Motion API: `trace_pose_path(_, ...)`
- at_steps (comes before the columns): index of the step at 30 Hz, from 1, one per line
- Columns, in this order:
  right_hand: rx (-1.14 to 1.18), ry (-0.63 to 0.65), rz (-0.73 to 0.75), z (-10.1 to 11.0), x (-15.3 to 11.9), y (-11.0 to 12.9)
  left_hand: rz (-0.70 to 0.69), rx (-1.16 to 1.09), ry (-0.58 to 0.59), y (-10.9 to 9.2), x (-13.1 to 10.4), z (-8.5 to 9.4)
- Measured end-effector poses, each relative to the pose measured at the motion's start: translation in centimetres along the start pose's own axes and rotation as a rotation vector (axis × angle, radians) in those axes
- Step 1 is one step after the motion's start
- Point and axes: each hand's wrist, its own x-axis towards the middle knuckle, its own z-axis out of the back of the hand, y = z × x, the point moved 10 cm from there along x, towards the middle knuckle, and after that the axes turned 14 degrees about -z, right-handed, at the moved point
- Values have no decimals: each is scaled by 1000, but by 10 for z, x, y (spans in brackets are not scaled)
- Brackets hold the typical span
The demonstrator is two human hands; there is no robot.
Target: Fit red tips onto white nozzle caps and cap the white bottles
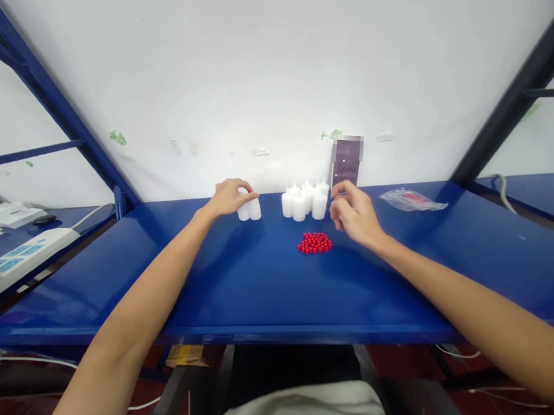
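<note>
My left hand [233, 197] is at the small group of white bottles [249, 210] on the left, its thumb and fingers pinched round a red cap [249, 192] at the top of one bottle. Right of it stands a larger cluster of white bottles [299, 206] with pointed tips. My right hand [350, 209] hovers just right of that cluster, fingers curled and apart, with nothing visible between them. A pile of small red caps [315, 242] lies on the blue table in front of the cluster.
A dark phone [346, 164] leans against the white wall behind my right hand. On the blue table [253, 282], a clear plastic bag [413, 200] with something red inside lies at the right. A white power strip [21, 259] is on the far-left shelf.
</note>
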Motion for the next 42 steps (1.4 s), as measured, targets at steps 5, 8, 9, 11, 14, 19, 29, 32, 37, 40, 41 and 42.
trace_pose_path(5, -169, 90, 112, -21, -7, 29, -25, -121, -260, -2, -11, 23)
trace_pose_path(8, -222, 117, 182, -41, 5, 56, 7, -160, -515, 5, -25, 48)
trace_pose_path(9, -240, 126, 185, -50, 12, 63, 49, -165, -575, 11, -31, 52)
trace_pose_path(11, -287, 178, 199, -77, 30, 75, 152, -188, -643, 24, -44, 54)
trace_pose_path(14, -322, 154, 211, -109, 58, 88, 277, -236, -637, 42, -61, 44)
trace_pose_path(19, -446, 142, 225, -150, 83, 88, 357, -296, -478, 52, -72, 14)
trace_pose_path(29, -633, 175, 184, -175, 93, 69, -17, -222, -383, 16, -53, 2)
trace_pose_path(32, -643, 203, 209, -180, 91, 65, -31, -200, -330, 15, -51, -6)
trace_pose_path(37, -584, 197, 224, -181, 87, 60, -1, -221, -309, 17, -52, -11)
trace_pose_path(40, -539, 159, 261, -166, 84, 72, 49, -256, -388, 23, -55, -5)
trace_pose_path(41, -528, 124, 284, -155, 82, 79, 69, -253, -451, 26, -58, 2)
trace_pose_path(42, -519, 81, 316, -141, 78, 88, 85, -232, -531, 29, -61, 11)
